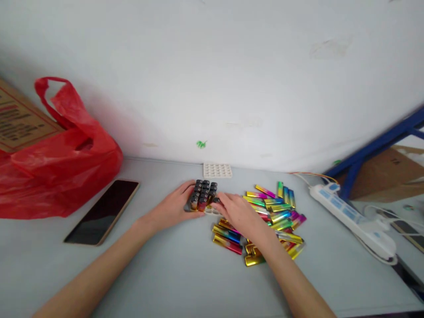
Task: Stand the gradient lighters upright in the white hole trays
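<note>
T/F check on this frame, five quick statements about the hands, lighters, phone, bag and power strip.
1. Both hands touch the block of upright lighters. True: left hand, right hand.
2. The loose lighters lie left of the block. False: right of it.
3. The phone lies screen up beside the red bag. True.
4. An empty white tray sits by the wall. True.
5. The power strip lies on the red bag. False: on the table, far right.

hands [205, 210]: bare | forearms: bare, no sleeves | jewellery: none visible
</note>
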`<control>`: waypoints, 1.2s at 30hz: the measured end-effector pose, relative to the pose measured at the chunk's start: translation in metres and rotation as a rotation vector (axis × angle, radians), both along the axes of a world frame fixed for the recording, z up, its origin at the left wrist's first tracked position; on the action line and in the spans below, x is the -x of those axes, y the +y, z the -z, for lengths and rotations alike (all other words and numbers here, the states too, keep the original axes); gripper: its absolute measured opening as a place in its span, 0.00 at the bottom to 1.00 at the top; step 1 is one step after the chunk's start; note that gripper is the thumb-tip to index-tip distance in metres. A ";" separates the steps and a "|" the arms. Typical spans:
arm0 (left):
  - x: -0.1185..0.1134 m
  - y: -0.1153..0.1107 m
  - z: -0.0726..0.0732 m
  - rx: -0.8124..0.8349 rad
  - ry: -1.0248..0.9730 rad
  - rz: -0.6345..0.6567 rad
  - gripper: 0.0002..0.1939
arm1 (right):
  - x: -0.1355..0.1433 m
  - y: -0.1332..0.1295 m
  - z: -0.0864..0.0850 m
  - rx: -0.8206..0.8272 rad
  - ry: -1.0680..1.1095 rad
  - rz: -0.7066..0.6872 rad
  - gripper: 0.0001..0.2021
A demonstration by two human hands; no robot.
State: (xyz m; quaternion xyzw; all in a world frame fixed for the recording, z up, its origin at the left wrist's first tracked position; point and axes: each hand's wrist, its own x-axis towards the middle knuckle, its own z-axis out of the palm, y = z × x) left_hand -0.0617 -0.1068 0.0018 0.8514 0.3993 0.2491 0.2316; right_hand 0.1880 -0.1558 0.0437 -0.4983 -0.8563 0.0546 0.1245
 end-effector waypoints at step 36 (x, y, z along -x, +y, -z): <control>0.007 0.017 0.015 -0.090 0.103 -0.115 0.37 | -0.152 0.009 0.004 -0.110 0.996 0.511 0.16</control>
